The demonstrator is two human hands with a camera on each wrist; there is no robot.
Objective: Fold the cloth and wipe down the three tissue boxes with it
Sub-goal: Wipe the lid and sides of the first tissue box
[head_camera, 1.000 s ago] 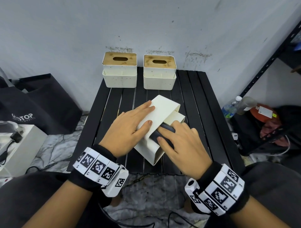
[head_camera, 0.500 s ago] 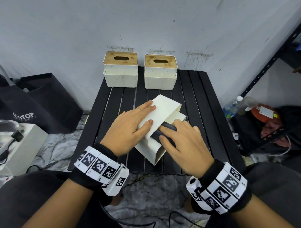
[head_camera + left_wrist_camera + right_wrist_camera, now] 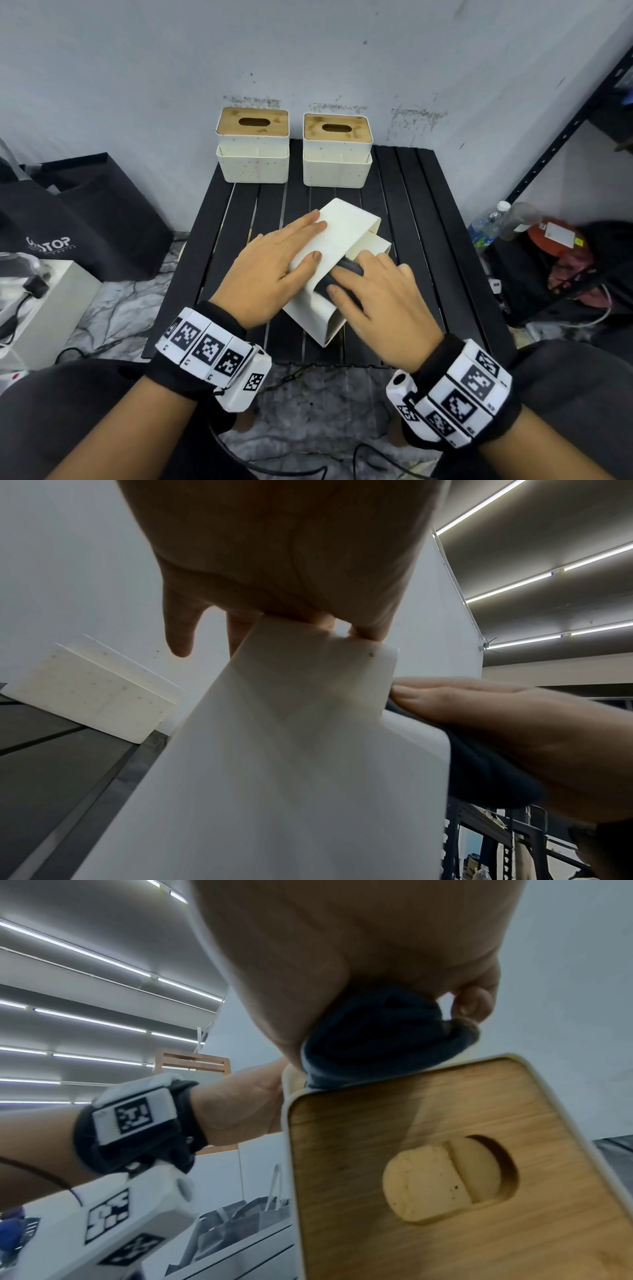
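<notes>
The cloth [image 3: 347, 268] lies mostly hidden under the right hand [image 3: 383, 301].

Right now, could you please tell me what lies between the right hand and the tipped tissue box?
A dark cloth lies between the right hand and the tissue box, touching both; the right wrist view shows it best.
</notes>
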